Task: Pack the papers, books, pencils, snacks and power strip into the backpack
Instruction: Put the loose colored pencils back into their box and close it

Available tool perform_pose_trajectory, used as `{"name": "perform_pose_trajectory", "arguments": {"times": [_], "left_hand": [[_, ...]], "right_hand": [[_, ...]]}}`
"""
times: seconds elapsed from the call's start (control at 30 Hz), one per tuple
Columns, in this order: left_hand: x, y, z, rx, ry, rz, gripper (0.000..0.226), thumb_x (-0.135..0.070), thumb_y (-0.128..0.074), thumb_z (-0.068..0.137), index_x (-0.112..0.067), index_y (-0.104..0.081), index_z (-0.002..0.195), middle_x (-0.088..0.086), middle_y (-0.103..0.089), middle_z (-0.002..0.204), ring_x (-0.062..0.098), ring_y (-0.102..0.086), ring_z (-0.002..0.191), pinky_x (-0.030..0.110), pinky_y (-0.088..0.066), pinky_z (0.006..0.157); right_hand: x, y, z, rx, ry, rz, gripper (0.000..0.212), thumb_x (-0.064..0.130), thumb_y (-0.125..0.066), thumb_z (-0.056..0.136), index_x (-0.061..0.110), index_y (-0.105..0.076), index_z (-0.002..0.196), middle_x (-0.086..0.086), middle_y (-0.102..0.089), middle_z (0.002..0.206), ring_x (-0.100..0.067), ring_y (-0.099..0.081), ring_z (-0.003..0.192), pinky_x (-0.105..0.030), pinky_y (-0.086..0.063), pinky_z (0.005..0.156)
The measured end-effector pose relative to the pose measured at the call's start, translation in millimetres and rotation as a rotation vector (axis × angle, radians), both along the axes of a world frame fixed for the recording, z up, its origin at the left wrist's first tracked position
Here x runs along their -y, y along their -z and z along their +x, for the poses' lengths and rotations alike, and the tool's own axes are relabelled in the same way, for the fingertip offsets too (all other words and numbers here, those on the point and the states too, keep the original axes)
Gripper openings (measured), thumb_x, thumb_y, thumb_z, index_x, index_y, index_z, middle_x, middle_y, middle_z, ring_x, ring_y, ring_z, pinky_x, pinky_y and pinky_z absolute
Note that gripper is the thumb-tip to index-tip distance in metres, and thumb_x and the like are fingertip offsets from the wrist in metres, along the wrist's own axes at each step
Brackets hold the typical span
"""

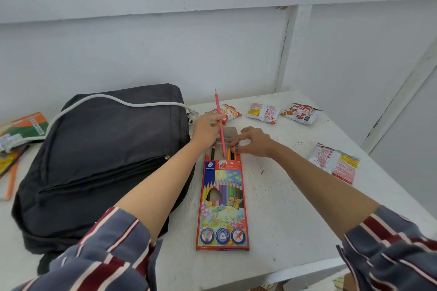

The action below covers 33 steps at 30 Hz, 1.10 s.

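Head view: left hand (206, 128) is pinching a pink coloured pencil (220, 123) above the flat orange cardboard pencil box (223, 205), while the right hand (254, 141) is gripping the box's open flap (229, 135).

Pencil box (222, 203) right of backpack (104, 156)

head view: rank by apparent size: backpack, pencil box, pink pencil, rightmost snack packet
1. backpack
2. pencil box
3. rightmost snack packet
4. pink pencil, longer than the packet but far thinner, so that order is unsure.

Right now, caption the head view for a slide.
Left hand slides a pink pencil into the pencil box beside the backpack.
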State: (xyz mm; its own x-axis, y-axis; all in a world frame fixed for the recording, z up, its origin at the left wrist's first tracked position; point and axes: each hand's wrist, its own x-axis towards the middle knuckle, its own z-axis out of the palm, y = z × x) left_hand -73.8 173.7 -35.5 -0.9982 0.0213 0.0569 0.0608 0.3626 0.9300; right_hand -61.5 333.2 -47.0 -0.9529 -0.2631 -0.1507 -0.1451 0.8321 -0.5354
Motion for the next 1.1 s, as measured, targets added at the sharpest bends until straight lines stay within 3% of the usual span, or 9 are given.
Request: {"name": "perform_pose_trajectory", "arguments": {"times": [0.1, 0.3, 0.43, 0.5, 0.6, 0.73, 0.87, 0.97, 1.1], "left_hand": [[0, 1, 1, 0.039, 0.058, -0.074, 0.034, 0.003, -0.045, 0.094, -0.005, -0.057, 0.125, 0.012, -0.053, 0.130, 0.025, -0.058, 0.105, 0.029, -0.054, 0.081], [3, -2, 0, 0.013, 0.104, -0.282, 0.033, -0.001, -0.052, 0.091, -0.004, -0.058, 0.123, 0.015, -0.059, 0.122, 0.020, -0.061, 0.090, 0.022, -0.051, 0.075], [3, -4, 1, -0.024, 0.142, -0.484, 0.040, -0.005, -0.062, 0.086, -0.006, -0.058, 0.125, 0.011, -0.054, 0.133, 0.022, -0.050, 0.122, 0.026, -0.039, 0.096], [4, 0, 3, 0.014, 0.166, -0.512, 0.045, -0.006, -0.065, 0.083, -0.008, -0.055, 0.128, 0.012, -0.050, 0.137, 0.023, -0.046, 0.126, 0.028, -0.036, 0.100], [8, 4, 4, 0.058, 0.188, -0.448, 0.047, -0.005, -0.067, 0.082, -0.009, -0.056, 0.127, 0.011, -0.058, 0.127, 0.022, -0.053, 0.117, 0.030, -0.041, 0.096], [11, 2, 5, 0.187, 0.267, -0.380, 0.047, 0.002, -0.065, 0.081, -0.009, -0.057, 0.127, 0.012, -0.058, 0.096, 0.022, -0.057, 0.090, 0.039, -0.050, 0.092], [11, 1, 5, 0.290, 0.250, -0.235, 0.047, 0.001, -0.063, 0.084, -0.011, -0.054, 0.128, 0.005, -0.056, 0.091, 0.022, -0.058, 0.093, 0.032, -0.052, 0.087], [9, 1, 6, 0.264, 0.217, -0.229, 0.045, -0.001, -0.063, 0.085, -0.010, -0.055, 0.127, 0.001, -0.053, 0.081, 0.021, -0.059, 0.087, 0.029, -0.054, 0.080], [9, 3, 3, 0.255, 0.262, -0.335, 0.046, 0.000, -0.066, 0.082, -0.007, -0.057, 0.126, 0.016, -0.065, 0.093, 0.016, -0.060, 0.076, 0.036, -0.055, 0.085]], "right_hand": [[-2, 1, -2, 0.005, -0.006, -0.029, 0.028, 0.036, -0.067, 0.083, 0.032, -0.067, 0.111, -0.006, -0.045, 0.135, -0.025, -0.037, 0.127, -0.040, -0.025, 0.102], [-2, 8, -9, -0.007, -0.013, -0.104, 0.019, 0.031, -0.069, 0.080, 0.034, -0.067, 0.099, 0.003, -0.051, 0.131, -0.020, -0.042, 0.125, -0.049, -0.025, 0.108], [1, 14, -16, 0.008, 0.003, -0.068, 0.029, 0.038, -0.069, 0.079, 0.031, -0.064, 0.106, 0.004, -0.054, 0.132, -0.020, -0.044, 0.123, -0.053, -0.028, 0.106], [2, 16, -18, 0.002, 0.000, -0.079, 0.033, 0.041, -0.070, 0.077, 0.032, -0.063, 0.107, 0.004, -0.056, 0.127, -0.020, -0.047, 0.120, -0.055, -0.030, 0.104], [0, 16, -17, -0.021, -0.009, -0.116, 0.033, 0.032, -0.071, 0.078, 0.028, -0.060, 0.109, 0.001, -0.059, 0.121, -0.019, -0.050, 0.116, -0.056, -0.033, 0.102], [-2, 13, -16, -0.040, 0.003, -0.140, 0.040, 0.024, -0.071, 0.080, 0.030, -0.058, 0.117, 0.001, -0.061, 0.118, -0.017, -0.052, 0.112, -0.054, -0.035, 0.101], [-1, 14, -15, -0.044, 0.021, -0.117, 0.041, 0.023, -0.069, 0.082, 0.026, -0.059, 0.122, 0.000, -0.060, 0.123, -0.018, -0.050, 0.113, -0.053, -0.035, 0.101], [1, 14, -15, -0.049, 0.037, -0.087, 0.040, 0.024, -0.067, 0.083, 0.026, -0.060, 0.122, 0.000, -0.058, 0.128, -0.020, -0.049, 0.117, -0.053, -0.035, 0.101], [1, 15, -16, -0.061, 0.065, -0.040, 0.038, 0.027, -0.066, 0.084, 0.027, -0.061, 0.122, 0.001, -0.053, 0.134, -0.021, -0.045, 0.122, -0.050, -0.033, 0.103]]}}
